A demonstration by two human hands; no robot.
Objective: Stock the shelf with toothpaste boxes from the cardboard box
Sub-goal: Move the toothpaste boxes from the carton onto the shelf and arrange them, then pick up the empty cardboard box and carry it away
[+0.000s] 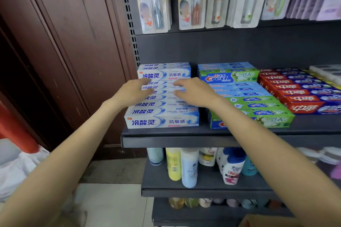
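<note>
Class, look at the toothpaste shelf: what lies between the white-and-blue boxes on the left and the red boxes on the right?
In the head view, the green and blue Crest boxes lie between the white-and-blue boxes and the red boxes.

white-blue toothpaste boxes (162,114), dark grey shelf (184,141)

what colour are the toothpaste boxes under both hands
White with blue wave print, the toothpaste boxes; head view shows it.

open gap above the white toothpaste boxes (162,114); hanging toothbrush packs (191,0) crowd overhead.
</note>
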